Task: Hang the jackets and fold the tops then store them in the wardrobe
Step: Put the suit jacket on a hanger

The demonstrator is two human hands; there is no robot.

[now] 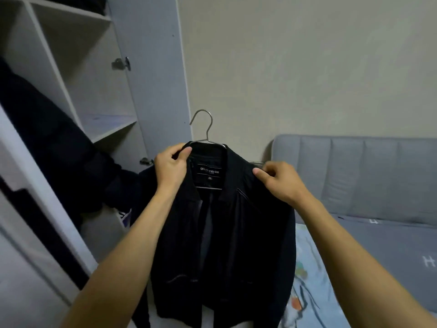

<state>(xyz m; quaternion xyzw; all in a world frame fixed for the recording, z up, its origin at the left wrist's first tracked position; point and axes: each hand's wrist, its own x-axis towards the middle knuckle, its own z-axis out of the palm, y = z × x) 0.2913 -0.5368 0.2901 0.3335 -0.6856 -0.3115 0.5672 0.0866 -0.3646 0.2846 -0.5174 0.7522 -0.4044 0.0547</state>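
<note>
A black jacket (238, 233) hangs in front of me on a metal wire hanger (205, 125), whose hook sticks up above the collar. A label with white lettering shows inside the neck. My left hand (171, 168) pinches the collar on the left side. My right hand (277, 182) pinches the right shoulder of the jacket. The open wardrobe (78, 74) stands at the left, with bare white shelves beside the jacket.
Another dark garment (47, 143) hangs inside the wardrobe at the far left. The wardrobe door (151, 67) stands open behind the hanger. A bed with a grey padded headboard (369, 176) and a patterned light blue sheet (314, 268) lies at the right.
</note>
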